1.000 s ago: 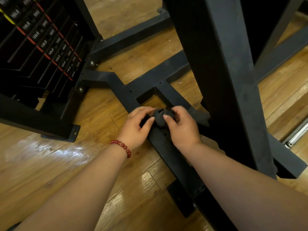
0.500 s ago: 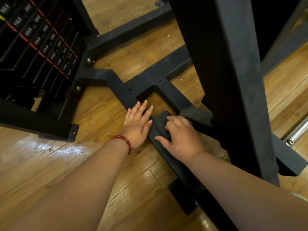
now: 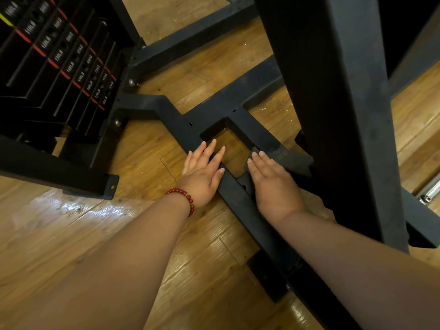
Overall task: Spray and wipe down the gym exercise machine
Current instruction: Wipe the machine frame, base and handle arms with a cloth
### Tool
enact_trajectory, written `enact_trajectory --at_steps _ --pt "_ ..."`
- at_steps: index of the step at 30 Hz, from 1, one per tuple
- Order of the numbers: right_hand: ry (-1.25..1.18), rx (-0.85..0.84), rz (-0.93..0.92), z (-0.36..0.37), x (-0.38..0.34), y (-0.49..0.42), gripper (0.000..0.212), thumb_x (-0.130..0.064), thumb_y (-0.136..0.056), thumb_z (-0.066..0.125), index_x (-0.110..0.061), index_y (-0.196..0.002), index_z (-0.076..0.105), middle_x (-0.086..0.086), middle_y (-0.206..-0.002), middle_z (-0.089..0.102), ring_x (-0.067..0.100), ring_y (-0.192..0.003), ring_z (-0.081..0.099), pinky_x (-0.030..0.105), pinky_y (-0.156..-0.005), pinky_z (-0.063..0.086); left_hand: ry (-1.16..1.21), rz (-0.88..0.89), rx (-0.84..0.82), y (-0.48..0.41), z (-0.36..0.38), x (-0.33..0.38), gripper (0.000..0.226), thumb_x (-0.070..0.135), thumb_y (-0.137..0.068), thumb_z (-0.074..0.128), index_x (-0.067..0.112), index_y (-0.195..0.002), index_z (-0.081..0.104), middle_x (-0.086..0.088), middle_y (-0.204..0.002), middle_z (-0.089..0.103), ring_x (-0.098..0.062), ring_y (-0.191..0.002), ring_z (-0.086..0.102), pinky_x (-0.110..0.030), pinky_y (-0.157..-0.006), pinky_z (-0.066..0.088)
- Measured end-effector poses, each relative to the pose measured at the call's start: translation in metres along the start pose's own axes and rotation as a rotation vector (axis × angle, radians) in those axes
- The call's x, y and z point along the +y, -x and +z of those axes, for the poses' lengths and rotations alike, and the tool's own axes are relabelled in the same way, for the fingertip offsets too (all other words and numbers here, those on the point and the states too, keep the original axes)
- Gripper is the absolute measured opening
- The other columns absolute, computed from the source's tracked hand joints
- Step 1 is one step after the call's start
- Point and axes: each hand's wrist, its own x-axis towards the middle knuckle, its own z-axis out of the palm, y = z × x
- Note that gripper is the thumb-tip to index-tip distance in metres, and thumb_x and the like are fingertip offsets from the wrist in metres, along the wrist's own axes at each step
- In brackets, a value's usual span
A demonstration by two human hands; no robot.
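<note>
The black steel base frame (image 3: 240,203) of the exercise machine lies on the wooden floor. A dark grey cloth (image 3: 279,154) is spread flat on a frame bar near the big upright post (image 3: 333,91). My right hand (image 3: 271,184) presses flat on the cloth with straight fingers. Beside it, my left hand (image 3: 202,172), with a red bead bracelet at the wrist, rests flat on the diagonal bar and the floor, fingers straight. No spray bottle is in view.
The weight stack (image 3: 54,63) with red-marked plates stands at the upper left, with a bolted foot bracket (image 3: 104,186) in front of it. A chrome bar (image 3: 428,194) lies at the right edge. Glossy wooden floor (image 3: 83,222) surrounds the frame.
The cloth was bunched between both hands; now it lies flat under my right hand, farther right on the bar. My left hand let go and went flat.
</note>
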Motion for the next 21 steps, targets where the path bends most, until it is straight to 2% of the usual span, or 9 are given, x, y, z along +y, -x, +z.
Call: enact_trajectory --at_steps 2,4,5,6,9,10,15,18,21 --pt "-0.065 0.028 -0.071 0.011 -0.015 0.009 0.074 -0.011 -0.096 0.048 -0.007 -0.154 0.001 0.014 -0.163 0.003 0.023 -0.150 -0.004 0.029 -0.115 -0.005 -0.004 -0.002 -0.005 0.000 0.001 0.000 0.053 0.035 -0.106 0.022 0.030 -0.155 0.004 0.007 -0.162 -0.012 -0.010 -0.146 -0.019 -0.028 -0.110 -0.022" --pt "-0.095 -0.098 -0.182 0.020 -0.027 0.023 0.082 -0.007 -0.073 0.074 0.000 -0.145 0.036 0.020 -0.151 0.039 0.029 -0.143 0.032 0.036 -0.113 0.019 -0.007 0.002 -0.008 -0.001 0.001 -0.001 0.053 0.035 -0.106 0.022 0.030 -0.155 0.004 0.007 -0.162 -0.013 -0.010 -0.146 -0.020 -0.027 -0.109 -0.023" --pt "-0.067 -0.061 -0.201 0.020 -0.022 0.026 0.079 -0.004 -0.064 0.077 -0.001 -0.138 0.050 0.019 -0.143 0.050 0.029 -0.134 0.047 0.038 -0.108 0.028 -0.007 0.001 -0.004 0.000 0.001 -0.001 0.053 0.035 -0.106 0.023 0.030 -0.155 0.004 0.007 -0.162 -0.013 -0.010 -0.146 -0.020 -0.028 -0.109 -0.022" --pt "-0.025 0.004 -0.210 0.020 -0.012 0.025 0.076 -0.003 -0.065 0.073 -0.002 -0.138 0.050 0.018 -0.145 0.047 0.028 -0.133 0.049 0.036 -0.108 0.028 -0.006 -0.001 -0.001 0.000 0.001 -0.001 0.053 0.035 -0.106 0.023 0.030 -0.155 0.005 0.007 -0.162 -0.012 -0.010 -0.146 -0.020 -0.028 -0.109 -0.022" --pt "-0.065 -0.039 0.032 0.000 0.001 0.015 0.070 -0.006 -0.096 0.040 -0.010 -0.155 0.002 0.007 -0.162 -0.008 0.020 -0.151 0.001 0.029 -0.118 0.003 -0.007 -0.003 0.003 -0.001 0.001 0.000 0.052 0.035 -0.106 0.023 0.031 -0.155 0.005 0.007 -0.163 -0.011 -0.011 -0.147 -0.019 -0.028 -0.110 -0.021" --pt "-0.060 -0.062 0.083 -0.003 -0.004 0.014 0.070 -0.008 -0.100 0.036 -0.011 -0.154 -0.007 0.007 -0.162 -0.016 0.020 -0.150 -0.009 0.030 -0.119 -0.001 -0.009 -0.002 0.006 -0.001 0.002 0.000 0.052 0.036 -0.106 0.023 0.031 -0.155 0.005 0.008 -0.163 -0.011 -0.011 -0.147 -0.019 -0.028 -0.110 -0.021" --pt "-0.034 -0.096 -0.165 0.007 -0.031 0.033 0.076 -0.011 -0.100 0.041 -0.008 -0.143 -0.022 0.006 -0.151 -0.027 0.025 -0.150 -0.013 0.032 -0.112 -0.014 -0.006 -0.005 -0.001 -0.001 0.002 -0.001 0.052 0.036 -0.106 0.023 0.031 -0.155 0.005 0.008 -0.162 -0.012 -0.010 -0.146 -0.020 -0.028 -0.110 -0.021" --pt "-0.080 -0.082 0.041 0.000 -0.007 0.020 0.075 -0.009 -0.100 0.037 -0.014 -0.151 -0.017 0.004 -0.158 -0.024 0.018 -0.149 -0.013 0.029 -0.117 -0.005 -0.002 -0.005 0.008 0.000 0.001 0.001 0.052 0.036 -0.106 0.023 0.031 -0.155 0.006 0.008 -0.163 -0.011 -0.010 -0.147 -0.019 -0.028 -0.110 -0.022" --pt "-0.045 -0.119 0.212 -0.002 -0.020 0.015 0.075 -0.013 -0.100 0.036 -0.004 -0.149 -0.020 0.016 -0.160 -0.022 0.027 -0.149 -0.015 0.034 -0.120 0.000 -0.005 -0.003 0.012 0.000 0.001 0.001 0.052 0.035 -0.106 0.023 0.030 -0.155 0.007 0.007 -0.163 -0.011 -0.011 -0.147 -0.018 -0.028 -0.111 -0.021"
